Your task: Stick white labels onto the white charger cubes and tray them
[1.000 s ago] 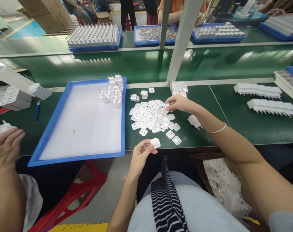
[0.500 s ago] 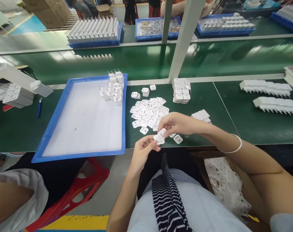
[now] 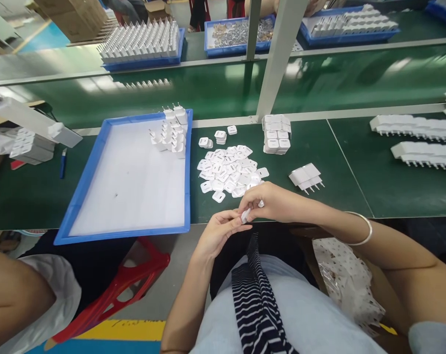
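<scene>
My left hand [image 3: 218,231] and my right hand [image 3: 264,200] meet at the near edge of the green table, both pinching one small white plastic part [image 3: 244,215] between their fingertips. Just beyond them lies a loose pile of several flat white plastic caps [image 3: 226,169]. A stack of white charger bodies [image 3: 276,134] stands behind the pile. A few charger plugs with prongs [image 3: 306,177] lie to the right of my right hand. A blue tray [image 3: 83,187] with a white liner sits to the left, with several finished chargers [image 3: 172,132] standing in its far right corner.
Rows of white chargers [image 3: 414,126] lie at the right. A green conveyor belt [image 3: 215,98] and a grey post [image 3: 278,59] run behind. More blue trays [image 3: 142,46] sit beyond. Another person's arm [image 3: 13,295] is at lower left, beside a red stool [image 3: 123,290].
My right hand came back from the pile with a white part and joined my left hand. Both hands now press the parts together, closer to my body.
</scene>
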`<state>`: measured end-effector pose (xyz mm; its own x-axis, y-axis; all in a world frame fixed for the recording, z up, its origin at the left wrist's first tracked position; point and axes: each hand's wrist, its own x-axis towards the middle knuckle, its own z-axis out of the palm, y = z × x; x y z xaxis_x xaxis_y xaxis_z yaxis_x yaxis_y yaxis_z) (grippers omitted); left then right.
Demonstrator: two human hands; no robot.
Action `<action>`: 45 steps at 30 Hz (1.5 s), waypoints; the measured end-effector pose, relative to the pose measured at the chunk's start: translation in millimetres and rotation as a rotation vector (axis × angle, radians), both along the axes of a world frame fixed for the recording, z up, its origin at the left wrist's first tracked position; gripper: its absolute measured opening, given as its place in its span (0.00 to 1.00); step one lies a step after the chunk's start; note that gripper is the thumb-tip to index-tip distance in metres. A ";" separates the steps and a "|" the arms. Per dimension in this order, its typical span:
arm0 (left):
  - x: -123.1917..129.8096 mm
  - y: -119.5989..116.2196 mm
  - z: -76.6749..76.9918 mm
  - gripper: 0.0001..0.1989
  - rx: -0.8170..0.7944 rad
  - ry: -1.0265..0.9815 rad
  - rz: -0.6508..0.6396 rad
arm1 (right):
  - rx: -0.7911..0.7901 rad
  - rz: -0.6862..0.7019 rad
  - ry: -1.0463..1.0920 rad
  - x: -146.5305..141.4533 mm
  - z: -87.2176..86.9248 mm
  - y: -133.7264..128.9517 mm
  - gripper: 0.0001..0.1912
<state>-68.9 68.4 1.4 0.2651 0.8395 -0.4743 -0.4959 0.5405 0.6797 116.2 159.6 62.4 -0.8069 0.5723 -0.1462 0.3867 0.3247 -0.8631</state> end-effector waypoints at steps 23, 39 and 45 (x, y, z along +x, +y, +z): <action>-0.6 -16.9 -10.9 0.21 0.046 0.062 -0.198 | 0.281 -0.671 -0.413 35.4 -36.1 -39.5 0.12; 3.5 -21.7 -5.0 0.18 0.081 0.188 -0.136 | 0.138 -0.646 -0.509 3.9 -46.7 -31.4 0.06; 3.6 -22.6 -7.3 0.18 0.089 0.194 -0.125 | 0.172 -0.583 -0.426 1.9 -44.2 -26.5 0.09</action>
